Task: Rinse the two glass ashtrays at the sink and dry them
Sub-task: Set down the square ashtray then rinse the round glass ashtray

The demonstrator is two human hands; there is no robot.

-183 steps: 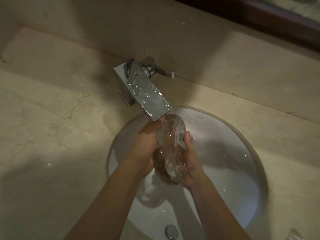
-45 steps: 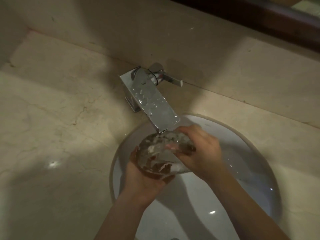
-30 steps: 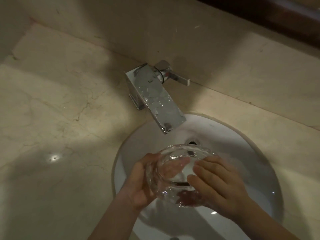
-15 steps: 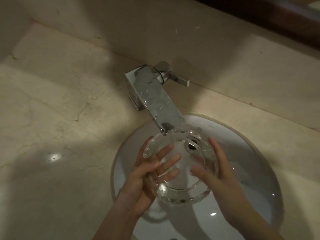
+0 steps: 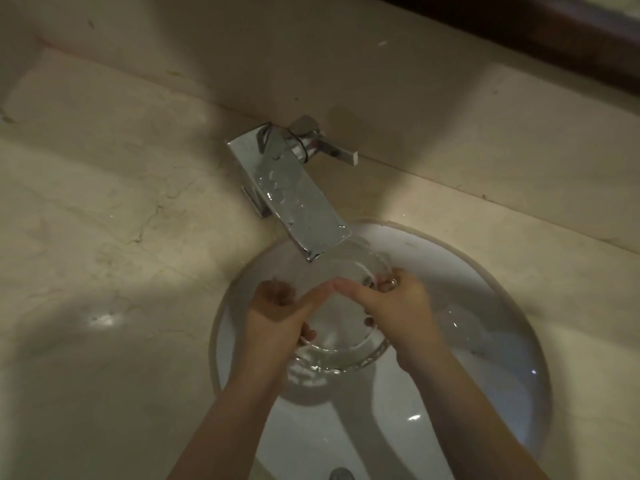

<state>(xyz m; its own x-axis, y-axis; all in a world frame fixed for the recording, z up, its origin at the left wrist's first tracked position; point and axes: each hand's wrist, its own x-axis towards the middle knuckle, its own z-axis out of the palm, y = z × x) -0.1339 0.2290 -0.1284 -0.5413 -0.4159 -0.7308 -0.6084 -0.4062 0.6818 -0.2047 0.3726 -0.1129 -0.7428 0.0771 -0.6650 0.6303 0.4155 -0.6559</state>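
A round clear glass ashtray [image 5: 341, 341] is held over the white sink basin [image 5: 485, 306], right under the spout of the chrome faucet [image 5: 294, 209]. My left hand [image 5: 277, 320] grips its left rim, thumb lying across the top. My right hand [image 5: 398, 313] grips the right rim, fingers curled over the far edge. The ashtray lies roughly level with its hollow facing up, and its near edge glistens wet. Only this one ashtray is in view.
Beige marble counter [image 5: 104, 254] surrounds the basin, with a raised marble backsplash behind. The faucet lever [image 5: 332, 150] points right. The drain plug [image 5: 341, 474] shows at the bottom edge. A dark wooden frame runs along the top right.
The ashtray has gone from standing on edge to lying level and moved up under the spout. Both hands have shifted from flat against the glass to gripping opposite rims.
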